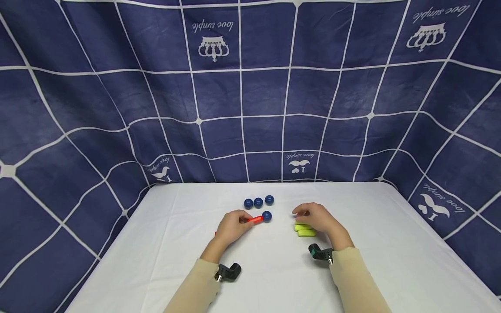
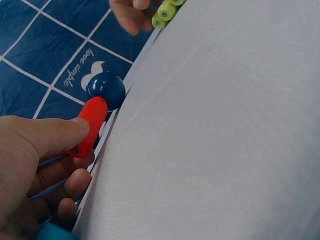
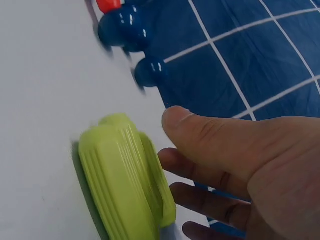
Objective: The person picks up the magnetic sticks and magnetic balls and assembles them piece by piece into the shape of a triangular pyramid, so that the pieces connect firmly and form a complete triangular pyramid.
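My left hand (image 1: 232, 227) pinches a red ribbed rod (image 2: 89, 125) between thumb and fingers. A shiny blue ball (image 1: 267, 216) sits at the rod's far end, touching it; whether it is fixed there I cannot tell. To the right, my right hand (image 1: 316, 216) hovers beside a small group of yellow-green ribbed rods (image 1: 306, 233). In the right wrist view its thumb and fingers stand apart around nothing, with the fingertips close to the rods (image 3: 120, 175). Part of the group is hidden behind this hand in the head view.
Three loose blue balls (image 1: 258, 203) lie in a row farther back on the white tablecloth (image 1: 270, 278). Some red (image 1: 215, 234) peeks out beside the left wrist, mostly hidden. A dark blue checked curtain (image 1: 266, 95) rises behind the table and along both sides.
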{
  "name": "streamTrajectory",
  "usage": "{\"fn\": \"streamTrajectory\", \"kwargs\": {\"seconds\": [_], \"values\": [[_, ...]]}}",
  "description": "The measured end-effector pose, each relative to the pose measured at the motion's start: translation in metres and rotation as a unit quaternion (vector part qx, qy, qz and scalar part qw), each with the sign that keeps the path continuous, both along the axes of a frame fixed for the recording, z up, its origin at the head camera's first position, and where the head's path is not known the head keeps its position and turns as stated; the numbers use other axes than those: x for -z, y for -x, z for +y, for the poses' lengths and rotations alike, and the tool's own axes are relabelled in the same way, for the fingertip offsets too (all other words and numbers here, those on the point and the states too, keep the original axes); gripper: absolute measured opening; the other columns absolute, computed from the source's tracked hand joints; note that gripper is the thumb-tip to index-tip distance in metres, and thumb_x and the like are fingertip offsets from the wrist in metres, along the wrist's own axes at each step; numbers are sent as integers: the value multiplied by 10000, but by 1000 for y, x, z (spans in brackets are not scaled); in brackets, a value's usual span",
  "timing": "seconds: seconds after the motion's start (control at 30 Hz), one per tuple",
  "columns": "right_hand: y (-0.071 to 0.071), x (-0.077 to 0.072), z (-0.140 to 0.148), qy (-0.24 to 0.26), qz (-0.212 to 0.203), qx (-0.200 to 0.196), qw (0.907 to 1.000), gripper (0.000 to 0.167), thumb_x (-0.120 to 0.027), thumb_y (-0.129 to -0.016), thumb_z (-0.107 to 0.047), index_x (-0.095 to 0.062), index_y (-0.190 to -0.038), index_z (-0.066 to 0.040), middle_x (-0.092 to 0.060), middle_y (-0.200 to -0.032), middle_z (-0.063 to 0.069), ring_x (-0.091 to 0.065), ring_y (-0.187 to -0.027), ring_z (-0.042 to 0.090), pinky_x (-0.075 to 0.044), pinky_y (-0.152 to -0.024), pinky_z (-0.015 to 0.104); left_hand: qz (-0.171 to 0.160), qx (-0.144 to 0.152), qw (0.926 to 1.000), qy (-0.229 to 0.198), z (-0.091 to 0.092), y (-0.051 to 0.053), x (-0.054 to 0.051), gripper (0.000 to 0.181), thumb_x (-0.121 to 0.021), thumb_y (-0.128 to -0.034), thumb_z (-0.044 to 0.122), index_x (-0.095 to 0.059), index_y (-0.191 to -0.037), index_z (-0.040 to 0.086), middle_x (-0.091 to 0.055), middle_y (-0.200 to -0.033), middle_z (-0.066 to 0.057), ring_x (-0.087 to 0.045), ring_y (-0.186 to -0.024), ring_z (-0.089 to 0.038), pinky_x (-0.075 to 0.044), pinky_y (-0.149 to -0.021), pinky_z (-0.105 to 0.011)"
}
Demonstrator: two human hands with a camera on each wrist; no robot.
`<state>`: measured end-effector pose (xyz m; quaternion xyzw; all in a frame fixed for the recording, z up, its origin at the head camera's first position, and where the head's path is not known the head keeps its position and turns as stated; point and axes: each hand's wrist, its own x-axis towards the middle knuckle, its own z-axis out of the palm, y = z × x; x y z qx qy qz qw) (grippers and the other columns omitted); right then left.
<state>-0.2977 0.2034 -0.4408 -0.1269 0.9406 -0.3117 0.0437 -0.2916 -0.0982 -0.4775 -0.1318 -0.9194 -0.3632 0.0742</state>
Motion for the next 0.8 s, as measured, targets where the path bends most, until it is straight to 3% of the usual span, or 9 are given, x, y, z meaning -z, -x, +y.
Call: {"fn": "streamTrajectory", "kwargs": {"seconds": [0.37,0.53,0.8], "values": [[-3,6,9,-118,-260,295,9992,116,-723,-887,-113,-788,-980,-140,-733,-972,-1,-598,-878,150,-498,-848,393,186,-53,9998,-41,0,1,5,123,-796,-809,187,-774,-925,151,-687,-802,40,-540,-696,-65,-439,-654,-257],[-2,8,9,-155,-153,327,9992,90,-726,-889,-126,-791,-949,-144,-731,-969,5,-608,-894,149,-504,-869,418,99,-74,9999,-49,0,2,4,109,-794,-819,192,-774,-924,169,-693,-803,36,-552,-702,-73,-443,-660,-254],[3,10,5,-52,131,244,9996,61,-716,-915,-185,-758,-957,-174,-711,-931,-23,-574,-833,134,-463,-799,336,3,-68,10000,-23,0,1,2,106,-793,-828,214,-774,-928,187,-695,-807,51,-546,-696,-61,-438,-660,-253]]}}
